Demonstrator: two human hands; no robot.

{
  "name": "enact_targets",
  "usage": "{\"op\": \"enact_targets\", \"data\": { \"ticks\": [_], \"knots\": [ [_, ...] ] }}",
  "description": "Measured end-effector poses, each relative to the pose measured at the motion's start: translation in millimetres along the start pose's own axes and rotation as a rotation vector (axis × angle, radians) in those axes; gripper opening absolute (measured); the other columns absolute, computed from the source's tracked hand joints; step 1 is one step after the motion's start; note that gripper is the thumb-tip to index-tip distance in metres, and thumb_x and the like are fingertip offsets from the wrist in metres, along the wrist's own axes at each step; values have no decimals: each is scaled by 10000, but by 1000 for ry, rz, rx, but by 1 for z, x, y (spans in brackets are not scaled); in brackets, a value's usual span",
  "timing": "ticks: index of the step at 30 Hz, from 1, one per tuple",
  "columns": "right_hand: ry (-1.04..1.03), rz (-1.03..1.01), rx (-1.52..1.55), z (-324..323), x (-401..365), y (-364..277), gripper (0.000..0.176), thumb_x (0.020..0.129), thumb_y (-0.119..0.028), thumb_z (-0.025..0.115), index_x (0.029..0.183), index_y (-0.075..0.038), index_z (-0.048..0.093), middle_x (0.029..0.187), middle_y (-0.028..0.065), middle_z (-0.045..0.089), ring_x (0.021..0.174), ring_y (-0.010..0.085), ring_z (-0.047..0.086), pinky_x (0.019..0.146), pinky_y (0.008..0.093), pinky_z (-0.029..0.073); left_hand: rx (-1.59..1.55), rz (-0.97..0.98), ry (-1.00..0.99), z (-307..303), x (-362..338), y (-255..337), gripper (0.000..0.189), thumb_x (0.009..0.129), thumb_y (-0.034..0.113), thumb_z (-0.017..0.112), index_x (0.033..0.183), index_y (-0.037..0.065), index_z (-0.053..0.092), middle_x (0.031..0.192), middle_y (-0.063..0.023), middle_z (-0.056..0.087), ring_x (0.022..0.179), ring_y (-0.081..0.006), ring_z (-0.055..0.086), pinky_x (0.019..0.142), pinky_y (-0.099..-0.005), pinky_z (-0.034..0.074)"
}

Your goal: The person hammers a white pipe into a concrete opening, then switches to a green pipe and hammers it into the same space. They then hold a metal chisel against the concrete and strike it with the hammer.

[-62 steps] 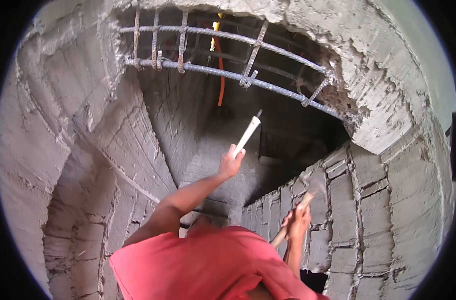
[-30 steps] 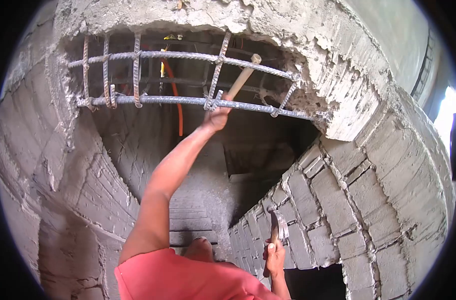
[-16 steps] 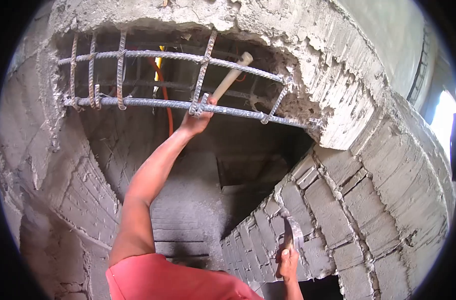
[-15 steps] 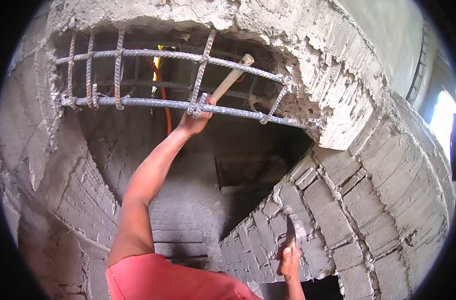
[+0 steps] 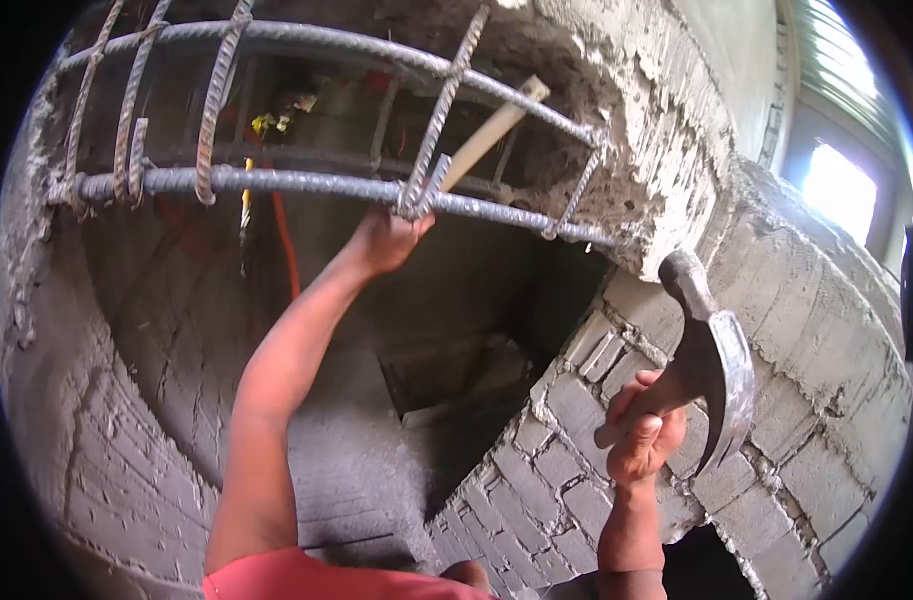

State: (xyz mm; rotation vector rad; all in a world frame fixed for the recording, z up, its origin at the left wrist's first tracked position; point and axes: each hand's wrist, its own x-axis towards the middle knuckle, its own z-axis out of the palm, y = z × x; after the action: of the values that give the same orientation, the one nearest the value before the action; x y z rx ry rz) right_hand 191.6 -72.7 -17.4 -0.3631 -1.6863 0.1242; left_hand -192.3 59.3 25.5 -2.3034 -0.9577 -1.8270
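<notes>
My left hand (image 5: 388, 242) reaches up to the lower rebar (image 5: 296, 183), closed on a pale round stick (image 5: 491, 135). The stick slants up to the right, behind the rebar cage, and its lower end is hidden by the bars and my fingers. In my right hand (image 5: 648, 430) is a claw hammer (image 5: 704, 360), gripped by its handle with the fingers wrapped round. Its metal head stands raised in front of the block wall, face up and claw pointing down.
Broken concrete (image 5: 666, 170) with a rough edge borders the rebar opening. A block wall (image 5: 576, 470) slopes down at the right, with dusty steps (image 5: 356, 500) below. An orange cable (image 5: 284, 240) and a yellow-tipped item (image 5: 246, 190) hang behind the bars. A bright window (image 5: 838, 190) is at upper right.
My right hand has lifted the hammer up and to the right, closer to the camera. The view has shifted, and the rebar sits higher. My left hand stays at the same crossing of bars.
</notes>
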Motion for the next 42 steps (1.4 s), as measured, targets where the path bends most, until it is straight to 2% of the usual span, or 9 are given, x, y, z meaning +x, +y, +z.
{"op": "enact_targets", "data": {
  "ticks": [3, 4, 6, 9, 12, 17, 26, 38, 42],
  "knots": [
    [10, -40, 74, 25, 12, -5, 679, 984, -629, 428, 1178, 19, 477, 645, 55, 531, 535, 108, 471, 495, 241, 369, 62, 78, 239, 9, 4, 33, 191, 1030, 147, 468, 1022, 40, 626, 644, 24, 464, 592, -69, 442, 525, -271, 363],
    [33, -58, 96, 32, 17, -1, 685, 980, -637, 429, 1173, 18, 479, 643, 53, 527, 534, 110, 473, 494, 242, 375, 0, -61, 137, 5, 3, 27, 431, 897, 54, 603, 1327, 45, 576, 981, -177, 681, 885, -328, 669, 789, -399, 510],
    [54, -30, 82, 38, 32, 4, 703, 956, -671, 447, 1162, 0, 485, 676, 38, 507, 532, 107, 484, 477, 238, 386, 109, -1, 37, -4, 4, 28, 448, 897, 33, 594, 1343, 55, 553, 969, -141, 670, 819, -271, 662, 739, -368, 513],
    [78, 33, 127, 56, 61, -4, 702, 939, -678, 480, 1163, -12, 489, 693, 30, 496, 542, 103, 494, 471, 236, 392, -886, -369, -139, -4, 2, 12, 323, 952, 11, 564, 1265, 83, 531, 833, 3, 555, 627, -72, 500, 502, -245, 404],
    [62, 36, 137, 61, 69, -3, 662, 957, -648, 482, 1156, -17, 493, 700, 31, 512, 543, 102, 499, 471, 234, 398, -931, -288, -29, 16, -2, 1, 238, 993, 51, 531, 1227, 94, 527, 787, 22, 527, 604, -54, 464, 467, -221, 346],
    [54, -35, 44, 57, 58, 12, 661, 945, -657, 495, 1111, -17, 493, 660, 31, 523, 539, 106, 499, 487, 236, 403, -30, 147, 271, 11, -7, 5, 74, 919, 44, 584, 851, 18, 597, 703, -71, 534, 549, -183, 506, 512, -370, 379],
    [78, -58, 217, 76, 59, 25, 655, 921, -654, 543, 1100, -25, 494, 710, 44, 531, 573, 120, 515, 500, 243, 420, 200, -39, 126, 28, -5, -53, 276, 847, 41, 624, 1123, 44, 609, 822, -186, 632, 801, -404, 618, 684, -482, 464],
    [79, 24, 320, 97, 74, 39, 644, 922, -670, 519, 1025, -35, 509, 749, 45, 555, 561, 102, 522, 497, 227, 421, -65, -31, 146, 11, -10, 9, 199, 1070, 199, 439, 1034, 60, 577, 635, 52, 471, 510, -44, 404, 457, -225, 335],
    [89, 99, 338, 106, 71, 46, 654, 915, -677, 524, 1052, -38, 509, 749, 36, 546, 569, 92, 516, 505, 229, 426, -662, -517, 134, 11, -9, 49, 141, 936, 135, 574, 1060, 68, 584, 656, 48, 498, 538, -41, 449, 470, -223, 356]
  ]
}}
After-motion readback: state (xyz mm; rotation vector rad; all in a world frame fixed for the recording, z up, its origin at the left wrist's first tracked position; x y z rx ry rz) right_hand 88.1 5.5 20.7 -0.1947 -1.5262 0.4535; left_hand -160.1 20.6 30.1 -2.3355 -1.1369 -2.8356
